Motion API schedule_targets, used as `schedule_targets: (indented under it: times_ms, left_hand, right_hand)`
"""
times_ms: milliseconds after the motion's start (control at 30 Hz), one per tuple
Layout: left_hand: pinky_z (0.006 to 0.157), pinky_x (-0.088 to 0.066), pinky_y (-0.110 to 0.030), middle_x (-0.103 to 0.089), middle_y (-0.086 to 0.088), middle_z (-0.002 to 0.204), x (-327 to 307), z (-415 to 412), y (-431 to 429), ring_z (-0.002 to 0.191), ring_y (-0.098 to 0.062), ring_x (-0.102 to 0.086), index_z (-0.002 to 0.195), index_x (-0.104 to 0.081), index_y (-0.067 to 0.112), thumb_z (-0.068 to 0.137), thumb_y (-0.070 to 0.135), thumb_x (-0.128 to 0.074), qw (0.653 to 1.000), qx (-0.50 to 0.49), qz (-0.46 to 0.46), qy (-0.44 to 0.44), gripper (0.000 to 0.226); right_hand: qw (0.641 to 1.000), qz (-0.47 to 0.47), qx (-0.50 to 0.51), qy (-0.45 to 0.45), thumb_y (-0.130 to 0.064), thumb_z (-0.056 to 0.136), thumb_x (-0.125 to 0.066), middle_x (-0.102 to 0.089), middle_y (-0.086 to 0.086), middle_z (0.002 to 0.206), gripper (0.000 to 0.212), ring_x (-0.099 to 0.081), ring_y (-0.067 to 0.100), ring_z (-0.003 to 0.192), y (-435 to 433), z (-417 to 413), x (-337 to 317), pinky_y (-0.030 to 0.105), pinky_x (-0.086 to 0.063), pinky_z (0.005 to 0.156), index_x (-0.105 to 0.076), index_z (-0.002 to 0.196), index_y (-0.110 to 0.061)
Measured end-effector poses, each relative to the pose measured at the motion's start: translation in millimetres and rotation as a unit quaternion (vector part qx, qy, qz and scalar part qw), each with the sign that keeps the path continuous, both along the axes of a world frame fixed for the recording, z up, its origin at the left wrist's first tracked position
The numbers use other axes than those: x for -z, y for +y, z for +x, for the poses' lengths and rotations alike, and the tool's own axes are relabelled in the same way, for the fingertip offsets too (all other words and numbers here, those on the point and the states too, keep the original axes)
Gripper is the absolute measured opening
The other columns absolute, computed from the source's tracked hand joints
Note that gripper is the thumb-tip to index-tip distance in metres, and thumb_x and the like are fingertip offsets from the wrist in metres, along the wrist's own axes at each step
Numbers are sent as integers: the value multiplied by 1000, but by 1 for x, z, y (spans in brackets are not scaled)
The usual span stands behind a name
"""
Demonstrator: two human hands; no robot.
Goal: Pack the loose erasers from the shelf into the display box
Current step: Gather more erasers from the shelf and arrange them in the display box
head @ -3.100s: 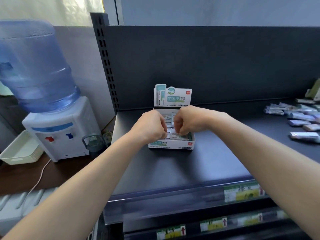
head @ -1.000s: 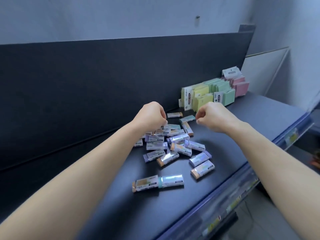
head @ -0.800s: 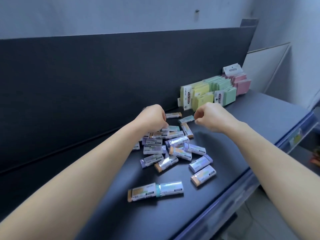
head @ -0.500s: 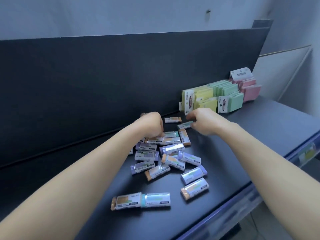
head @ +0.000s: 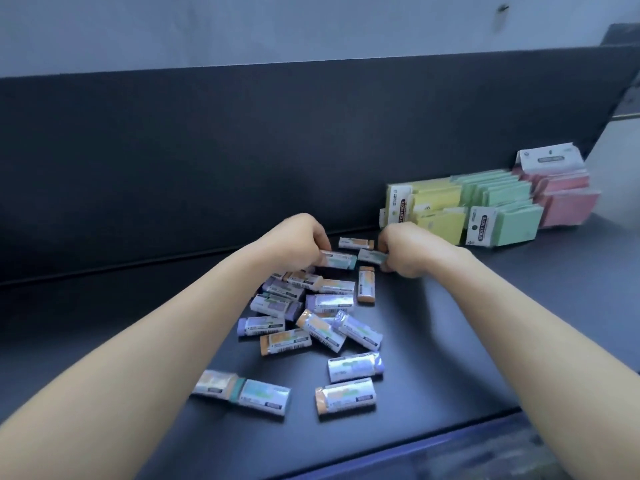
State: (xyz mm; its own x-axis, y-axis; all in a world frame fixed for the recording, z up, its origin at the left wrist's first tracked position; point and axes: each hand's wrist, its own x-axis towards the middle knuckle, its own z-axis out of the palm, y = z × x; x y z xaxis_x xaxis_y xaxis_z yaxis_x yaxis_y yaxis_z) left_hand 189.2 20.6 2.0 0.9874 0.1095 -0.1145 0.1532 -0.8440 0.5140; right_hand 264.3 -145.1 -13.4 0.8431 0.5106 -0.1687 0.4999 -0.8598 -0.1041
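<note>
Two hands working the far end of the pile: left hand (head: 300, 241) pinching a teal-tipped wrapped eraser (head: 338, 260), right hand (head: 403, 249) closed on another teal one (head: 370, 256). Display box not in view. Risk: wrists brushing loose wrapped erasers (head: 320, 327) twd dark shelf (head: 485, 323) near lip. Open room right; pastel sticky-note packs (head: 485, 209) crowd far right.

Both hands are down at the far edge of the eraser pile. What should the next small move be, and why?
Probably lift both hands clear, each with its eraser. The left hand is closed on a green-ended eraser and the right hand pinches another eraser, so both grasps look made. The display box is out of view, so carrying comes next. Many loose erasers remain on the shelf.
</note>
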Motion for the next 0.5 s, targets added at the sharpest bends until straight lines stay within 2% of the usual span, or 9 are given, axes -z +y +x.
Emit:
schedule_targets:
  times_ms: [67, 167, 333, 400, 500]
  left_hand:
    - [54, -47, -24, -68, -5, 80, -2, -6, -2, 64, -15, -61, 88, -66, 16, 86, 14, -64, 1000, -20, -12, -13, 3]
    - [52, -44, -25, -67, -5, 82, 0, -16, -5, 61, -13, -54, 90, -64, 14, 87, 13, -61, 998, -53, -31, -29, 4]
    - [61, -49, -34, -67, -5, 78, -2, -30, -3, 65, -17, -56, 88, -62, 15, 87, 14, -62, 991, -94, -84, -48, 2]
    - [62, -50, -33, -65, -5, 73, -4, -38, 0, 64, -17, -57, 87, -62, 14, 87, 12, -63, 986, -108, -111, -59, 2]
    - [60, -49, -28, -64, -9, 73, -9, -52, 9, 62, -18, -56, 90, -63, 7, 86, 8, -63, 977, -134, -150, -76, 4]
  right_hand:
    - [1000, -8, -11, -3, -15, 86, -64, -54, 9, 84, 11, -53, 27, 76, 2, 0, -1, 26, -41, 64, -56, 87, -8]
    - [1000, 1, -16, -12, -7, 85, -57, -55, 11, 83, 3, -54, 29, 75, 7, 0, 1, 27, -41, 62, -55, 84, -6]
    - [996, 84, -13, -24, 0, 81, -56, -62, 14, 85, 6, -57, 31, 75, 12, -1, -5, 25, -42, 60, -60, 83, -4]
    - [992, 126, -21, -15, -3, 82, -58, -63, 12, 86, 7, -60, 31, 79, 16, -6, -14, 24, -41, 56, -63, 86, -5]
    - [978, 203, -34, 28, -9, 81, -61, -61, 4, 79, 7, -59, 24, 77, 28, -17, -26, 22, -39, 52, -61, 86, -14]
